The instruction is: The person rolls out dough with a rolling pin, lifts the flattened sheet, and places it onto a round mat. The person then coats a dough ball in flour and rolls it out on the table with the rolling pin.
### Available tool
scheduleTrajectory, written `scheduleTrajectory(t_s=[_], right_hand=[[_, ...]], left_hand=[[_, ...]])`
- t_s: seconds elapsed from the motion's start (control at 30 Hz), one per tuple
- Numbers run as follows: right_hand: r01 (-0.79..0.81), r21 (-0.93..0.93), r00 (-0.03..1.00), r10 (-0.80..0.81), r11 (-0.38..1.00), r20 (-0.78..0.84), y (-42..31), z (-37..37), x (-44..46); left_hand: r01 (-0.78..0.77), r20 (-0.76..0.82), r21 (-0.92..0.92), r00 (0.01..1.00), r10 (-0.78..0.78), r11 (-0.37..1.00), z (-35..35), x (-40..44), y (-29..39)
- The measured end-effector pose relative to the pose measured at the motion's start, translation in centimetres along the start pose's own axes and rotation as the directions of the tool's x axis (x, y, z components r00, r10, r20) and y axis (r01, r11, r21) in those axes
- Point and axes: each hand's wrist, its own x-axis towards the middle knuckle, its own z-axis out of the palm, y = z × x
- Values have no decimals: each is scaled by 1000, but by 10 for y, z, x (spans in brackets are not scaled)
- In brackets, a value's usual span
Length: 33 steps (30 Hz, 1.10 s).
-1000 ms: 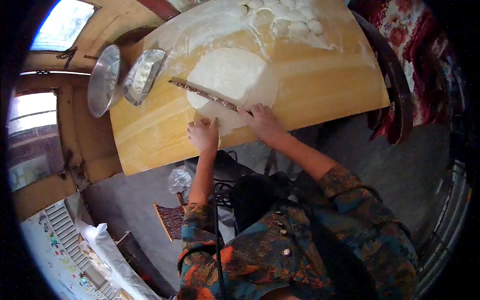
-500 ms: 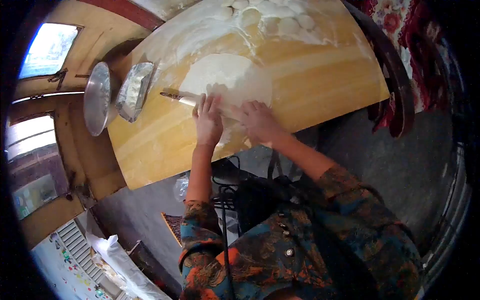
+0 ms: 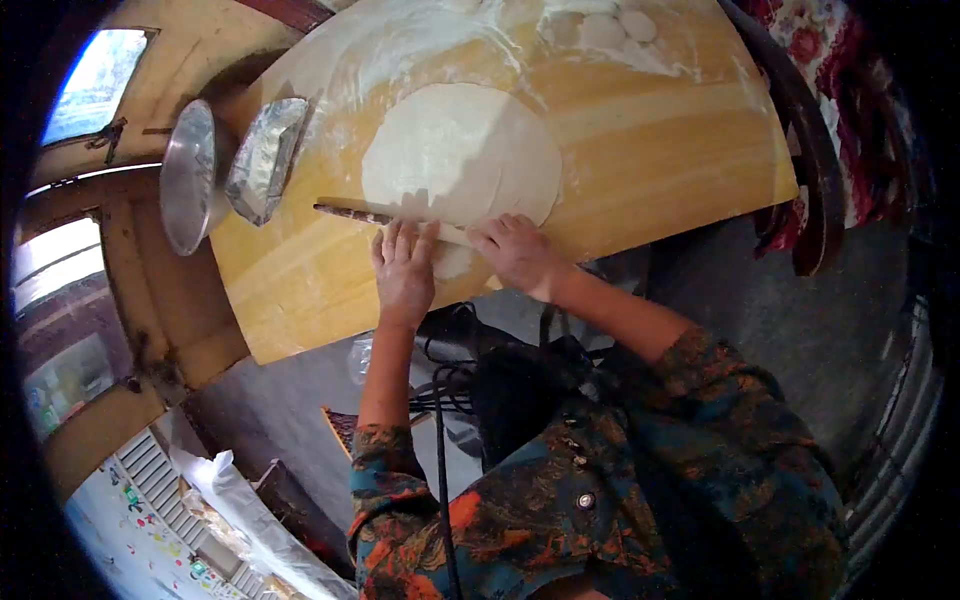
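Two hands are bearing on one rolling pin (image 3: 350, 213), which is lying aslant across the near part of a dough sheet (image 3: 460, 150). The sheet is occupying the middle of the table (image 3: 680, 150), reaching towards its near edge. My left hand (image 3: 405, 275) is resting on the pin with fingers outstretched, not clenching. My right hand (image 3: 520, 255) is bending over the pin further right; whether it is closing around the wood, I cannot tell. Part of the sheet is apparently wrapping the pin between my hands. Dough balls (image 3: 602, 32) are sitting towards the far edge; a silvery tray (image 3: 268, 160) is standing at the left edge, a metal bowl (image 3: 188, 178) just beyond. I am judging that good rolling is calling for equal pressure from both hands, loose fingertips, and flour wherever dough is sticking.
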Motion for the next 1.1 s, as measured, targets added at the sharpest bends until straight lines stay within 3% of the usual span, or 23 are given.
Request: scheduleTrajectory(t_s=[0.23, 0.37, 0.43, 0.53, 0.63, 0.7, 0.8, 0.83, 0.9, 0.93, 0.97, 1.03, 1.07, 1.1], right_hand=[[-30, -13, 986, 32, 999, 161, -11, -13, -2], [-39, -88, 996, 32, 995, -77, -12, -12, 4], [-11, -145, 991, -9, 989, -137, -5, -18, 20], [-59, -285, 994, 28, 957, -110, 20, -13, 41], [-83, -197, 995, 90, 977, 29, 36, -22, 54], [-50, -193, 998, 56, 980, 26, 47, -23, 57], [-109, -99, 983, 122, 989, 136, 49, -33, 62], [-148, -65, 970, 157, 987, 183, 52, -38, 66], [-105, -28, 992, 107, 994, 62, 61, -35, 63], [-76, -13, 997, 75, 997, -6, 66, -37, 64], [-96, -6, 995, 96, 995, 41, 68, -44, 68], [-152, 12, 979, 149, 988, 141, 71, -55, 69], [-91, 0, 980, 89, 996, 178, 72, -59, 68], [-27, -7, 976, 28, 1000, 214, 71, -61, 65]], left_hand=[[-3, 29, -20, 1000, 4, 1000, -5, -8, -3], [-24, 71, -59, 997, 28, 998, -1, 26, 0], [-41, -84, -558, 996, -7, 829, 46, 65, -33], [45, -87, -474, 991, -97, 879, 21, 62, -33], [152, -88, -379, 976, -200, 913, -10, 39, -28], [277, 182, -210, 953, -241, 938, -5, -11, -10], [186, 196, -141, 968, -157, 972, 0, -24, 17], [194, 130, -138, 976, -176, 971, 6, -14, 16], [221, -9, -134, 974, -224, 966, 20, 23, 10], [254, -151, -116, 951, -270, 960, 22, 46, 3], [287, -291, -102, 907, -304, 953, 21, 68, -7], [204, -364, -285, 881, -303, 937, 12, 94, -21], [162, -392, -369, 866, -311, 915, 7, 98, -24], [60, -317, -266, 937, -146, 962, 3, 94, -24]])
